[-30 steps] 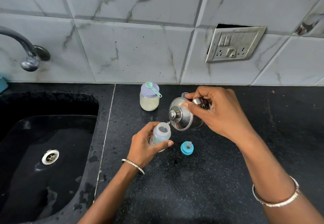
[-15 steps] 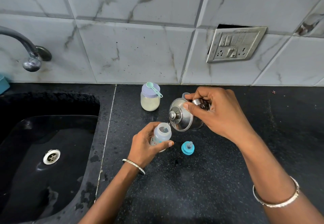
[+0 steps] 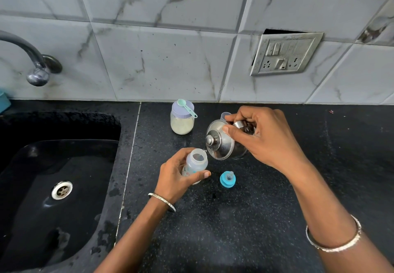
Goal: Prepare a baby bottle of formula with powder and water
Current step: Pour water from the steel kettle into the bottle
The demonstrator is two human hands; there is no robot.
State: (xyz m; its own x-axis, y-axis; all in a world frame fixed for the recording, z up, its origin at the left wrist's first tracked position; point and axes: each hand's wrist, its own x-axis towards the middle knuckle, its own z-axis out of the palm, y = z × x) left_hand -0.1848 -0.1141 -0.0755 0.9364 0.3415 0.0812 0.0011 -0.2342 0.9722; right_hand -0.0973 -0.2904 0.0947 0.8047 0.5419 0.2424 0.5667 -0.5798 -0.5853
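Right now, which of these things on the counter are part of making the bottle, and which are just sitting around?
Part of the job:
baby bottle, in the left hand
steel kettle, tipped by the right hand
powder jar
green scoop
blue teat cap

Just there:
tap
sink
wall socket

left hand [image 3: 174, 176] curled in a grip, right hand [image 3: 264, 138] clenched higher, wrist tilted
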